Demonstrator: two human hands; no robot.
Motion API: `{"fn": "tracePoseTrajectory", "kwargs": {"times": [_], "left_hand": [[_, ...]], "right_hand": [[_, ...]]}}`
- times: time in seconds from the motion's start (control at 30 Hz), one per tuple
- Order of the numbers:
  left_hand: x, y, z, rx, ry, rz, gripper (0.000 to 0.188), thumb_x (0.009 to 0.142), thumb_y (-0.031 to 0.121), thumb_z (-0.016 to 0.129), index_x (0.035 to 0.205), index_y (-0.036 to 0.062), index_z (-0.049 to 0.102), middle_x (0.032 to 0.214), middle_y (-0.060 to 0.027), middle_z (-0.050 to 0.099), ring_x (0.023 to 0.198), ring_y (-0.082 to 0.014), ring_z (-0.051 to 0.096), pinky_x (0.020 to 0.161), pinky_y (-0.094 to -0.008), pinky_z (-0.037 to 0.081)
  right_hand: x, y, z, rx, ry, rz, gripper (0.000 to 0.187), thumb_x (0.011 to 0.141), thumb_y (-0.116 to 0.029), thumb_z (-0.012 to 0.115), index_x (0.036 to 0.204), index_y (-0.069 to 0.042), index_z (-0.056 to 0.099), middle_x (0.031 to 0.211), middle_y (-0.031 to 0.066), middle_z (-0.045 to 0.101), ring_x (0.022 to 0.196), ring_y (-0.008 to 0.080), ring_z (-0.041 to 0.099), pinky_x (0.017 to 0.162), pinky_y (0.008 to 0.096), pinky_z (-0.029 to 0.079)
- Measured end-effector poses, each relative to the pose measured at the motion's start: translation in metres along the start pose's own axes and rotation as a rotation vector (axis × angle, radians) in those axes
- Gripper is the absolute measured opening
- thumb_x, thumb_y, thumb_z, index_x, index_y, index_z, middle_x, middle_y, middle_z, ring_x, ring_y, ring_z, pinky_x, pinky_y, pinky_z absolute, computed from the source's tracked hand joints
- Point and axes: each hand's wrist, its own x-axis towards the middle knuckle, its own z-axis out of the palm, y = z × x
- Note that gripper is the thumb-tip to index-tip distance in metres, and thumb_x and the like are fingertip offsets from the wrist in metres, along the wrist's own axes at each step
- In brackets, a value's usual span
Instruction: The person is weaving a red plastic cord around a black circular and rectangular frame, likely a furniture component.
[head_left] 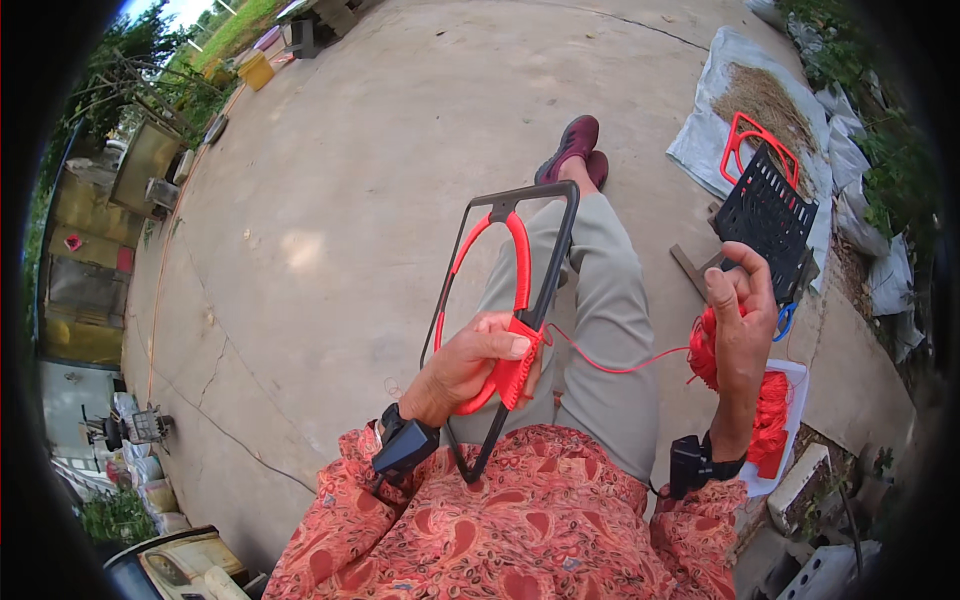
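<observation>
Mostly black frame (555, 255), red inner loop (522, 262); left hand (474, 366) gripping.

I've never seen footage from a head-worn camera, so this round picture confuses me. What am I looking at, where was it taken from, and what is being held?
There is no machine here, just a person's two bare hands. The one picture comes from a wide fisheye camera on that person's head, looking down over the lap and legs, so straight edges bend and the rim goes dark.

The left hand grips a black rectangular frame with a curved red band inside it. A thin red strand leads toward a bundle of red cord beside the raised right hand; whether that hand grips the bundle is unclear.

On the grey concrete ground, a white sheet bears dry brown material.
</observation>
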Motion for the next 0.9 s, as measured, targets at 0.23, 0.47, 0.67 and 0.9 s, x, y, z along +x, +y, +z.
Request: {"fn": "tracePoseTrajectory", "kwargs": {"times": [0.23,0.47,0.67,0.9], "left_hand": [[0.022,-0.011,0.001,0.062,0.177,-0.030,0.027,0.083,0.015,0.069,0.097,-0.0046,0.058,0.078,-0.0210,0.066,0.067,-0.0282,0.069,0.063,-0.0365,0.059],[0.019,-0.023,0.004,0.133,0.348,0.036,0.024,0.084,0.012,0.067,0.097,-0.0058,0.058,0.083,-0.0185,0.067,0.072,-0.0254,0.069,0.066,-0.0359,0.059],[0.019,-0.032,-0.001,0.086,0.386,0.084,0.019,0.086,0.010,0.065,0.094,-0.0060,0.059,0.081,-0.0169,0.066,0.069,-0.0240,0.068,0.063,-0.0348,0.058],[0.017,-0.033,0.000,-0.013,0.271,0.051,0.020,0.083,0.012,0.066,0.090,-0.0058,0.061,0.077,-0.0172,0.065,0.064,-0.0250,0.067,0.061,-0.0359,0.058]], "right_hand": [[-0.007,0.070,0.065,-0.344,-0.070,-0.119,0.055,0.083,-0.019,0.071,0.127,-0.002,0.044,0.087,0.0077,0.057,0.072,0.0168,0.055,0.070,0.0301,0.046],[-0.025,0.074,0.057,-0.772,-0.384,-0.378,0.070,0.071,-0.012,0.072,0.133,-0.004,0.041,0.114,0.0154,0.055,0.107,0.0320,0.051,0.092,0.0420,0.039],[-0.034,0.076,0.040,-1.018,-0.348,-0.487,0.055,0.068,-0.011,0.072,0.118,-0.003,0.053,0.120,0.0135,0.053,0.110,0.0317,0.049,0.093,0.0424,0.036],[-0.030,0.061,0.022,-0.683,-0.215,-0.205,0.047,0.077,-0.018,0.072,0.116,-0.002,0.054,0.105,0.0147,0.061,0.097,0.0317,0.057,0.086,0.0395,0.043]]}}
